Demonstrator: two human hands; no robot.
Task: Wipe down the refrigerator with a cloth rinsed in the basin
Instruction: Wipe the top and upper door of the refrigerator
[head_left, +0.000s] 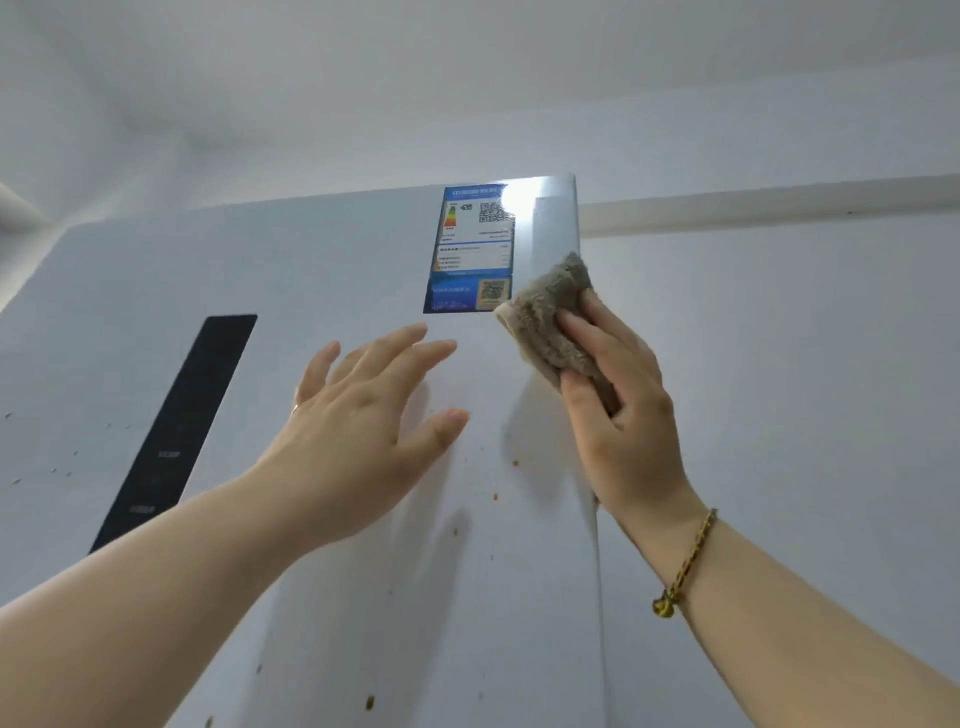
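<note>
Right hand (623, 410) fingers clamp the cloth (556, 322) against the refrigerator (337, 260) edge; left hand (363, 415) fingers spread apart.

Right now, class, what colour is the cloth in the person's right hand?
The cloth is greyish-brown, clearest in the head view.

Right hand (621, 415) wears one braided gold-and-dark cord bracelet (693, 556), knotted charm (664, 605) hanging, at wrist behind fingers (579, 326).
</note>
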